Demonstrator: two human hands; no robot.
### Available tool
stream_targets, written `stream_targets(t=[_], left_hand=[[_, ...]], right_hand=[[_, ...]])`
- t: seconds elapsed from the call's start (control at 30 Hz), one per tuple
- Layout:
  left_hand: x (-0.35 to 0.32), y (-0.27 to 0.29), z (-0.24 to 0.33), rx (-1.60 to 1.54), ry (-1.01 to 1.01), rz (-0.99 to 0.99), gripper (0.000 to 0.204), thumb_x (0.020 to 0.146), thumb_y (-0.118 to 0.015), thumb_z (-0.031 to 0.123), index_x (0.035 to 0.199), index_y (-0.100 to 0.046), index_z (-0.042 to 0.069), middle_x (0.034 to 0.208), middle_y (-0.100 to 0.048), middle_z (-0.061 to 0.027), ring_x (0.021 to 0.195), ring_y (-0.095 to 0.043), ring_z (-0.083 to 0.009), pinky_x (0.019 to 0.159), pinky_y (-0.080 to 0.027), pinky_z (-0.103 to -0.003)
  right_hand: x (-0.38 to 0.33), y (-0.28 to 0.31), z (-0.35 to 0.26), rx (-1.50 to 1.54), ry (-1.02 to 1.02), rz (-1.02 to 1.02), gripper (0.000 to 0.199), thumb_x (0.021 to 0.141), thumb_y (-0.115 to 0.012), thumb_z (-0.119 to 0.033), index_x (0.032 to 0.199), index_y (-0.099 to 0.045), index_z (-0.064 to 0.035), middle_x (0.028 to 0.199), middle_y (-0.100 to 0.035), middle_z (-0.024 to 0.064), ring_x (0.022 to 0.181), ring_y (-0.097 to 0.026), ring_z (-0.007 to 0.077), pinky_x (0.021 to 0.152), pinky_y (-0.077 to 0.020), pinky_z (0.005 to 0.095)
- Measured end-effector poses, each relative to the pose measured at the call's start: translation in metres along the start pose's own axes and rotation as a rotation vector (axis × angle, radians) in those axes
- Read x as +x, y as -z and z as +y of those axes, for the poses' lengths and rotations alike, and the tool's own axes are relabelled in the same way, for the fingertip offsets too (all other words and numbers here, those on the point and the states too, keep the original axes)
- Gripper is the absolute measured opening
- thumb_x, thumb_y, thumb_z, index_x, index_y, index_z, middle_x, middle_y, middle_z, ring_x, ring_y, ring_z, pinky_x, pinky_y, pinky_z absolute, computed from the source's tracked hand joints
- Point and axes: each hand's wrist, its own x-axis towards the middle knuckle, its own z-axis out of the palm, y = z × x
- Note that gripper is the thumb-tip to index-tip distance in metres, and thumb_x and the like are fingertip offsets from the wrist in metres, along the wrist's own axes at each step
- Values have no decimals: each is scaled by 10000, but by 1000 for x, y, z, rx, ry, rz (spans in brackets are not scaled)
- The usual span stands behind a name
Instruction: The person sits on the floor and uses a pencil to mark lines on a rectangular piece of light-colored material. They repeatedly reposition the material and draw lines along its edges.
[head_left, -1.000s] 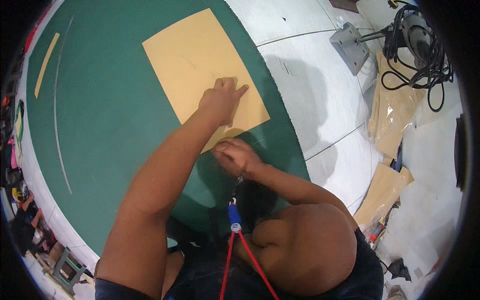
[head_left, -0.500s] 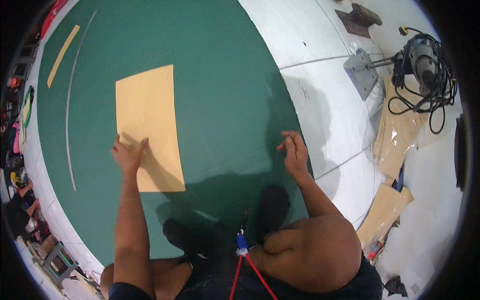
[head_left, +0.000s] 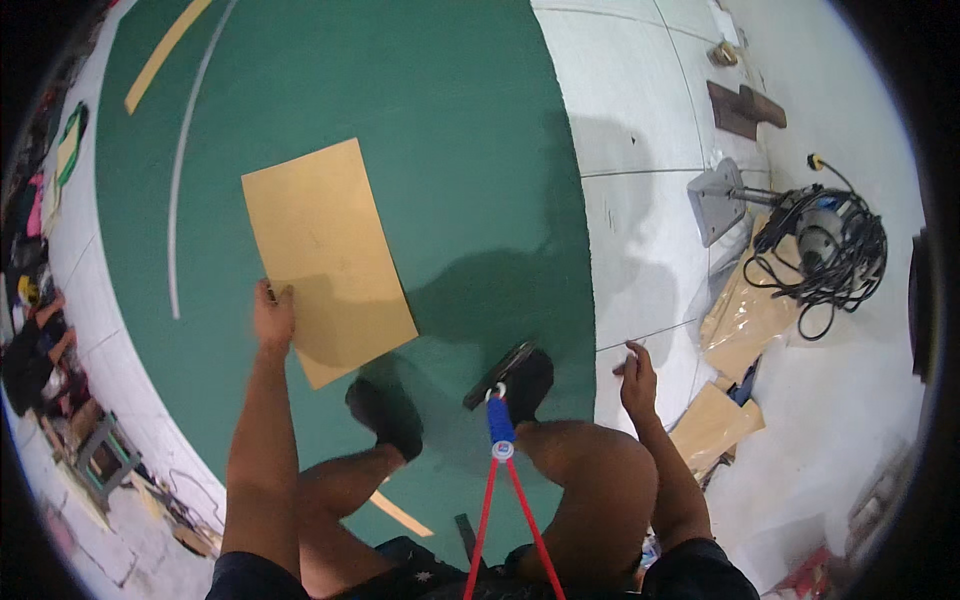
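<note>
A flat tan rectangular sheet (head_left: 335, 240) lies slanted over the green mat (head_left: 450, 190). My left hand (head_left: 274, 322) is at the sheet's left edge, thumb on top and fingers at the outer side, pinching that edge. A small dark spot shows by those fingers, too small to name. Off to the right, my right hand (head_left: 638, 382) hovers over the white tiles beyond the mat's edge. Its fingers are loosely bent and apart, with nothing seen in them.
A thin grey strip (head_left: 178, 190) and a tan strip (head_left: 160, 60) lie at far left. Another tan strip (head_left: 402, 514) is by my legs. At right are a corded power tool (head_left: 820, 240), plastic-wrapped tan sheets (head_left: 750, 315) and a brown block (head_left: 740, 108). A red lanyard (head_left: 485, 530) hangs before me.
The sheet has turned, its lower end swinging right. My left hand has closed at its left edge. My right hand has moved right and nearer, off the mat. The whole view has shifted.
</note>
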Motion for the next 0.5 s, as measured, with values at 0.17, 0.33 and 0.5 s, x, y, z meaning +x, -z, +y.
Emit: stream_targets(t=[0.17,0.33,0.5], left_hand=[[-158,117,51,157,-114,124,248,1036,-559,170,1233,-532,21,1081,-675,-233,992,-681,-409,867,-530,-466],[-339,251,95,212,101,248,202,1002,-567,112,1183,-522,35,1012,-681,-243,947,-677,-472,838,-536,-493],[-510,342,125,143,370,584,214,966,-585,62,1171,-533,30,1085,-696,-244,1023,-680,-461,861,-534,-499]], right_hand=[[-98,94,17,-112,-125,-244,269,1038,-464,-212,1219,-559,-37,774,-722,167,719,-744,291,705,-575,433],[-156,174,-37,-110,-112,-455,279,1006,-508,-214,1005,-647,29,819,-702,137,680,-698,202,590,-551,328],[-137,220,-107,-25,73,-416,193,929,-601,-166,975,-699,-6,825,-716,135,702,-687,220,659,-554,366]])
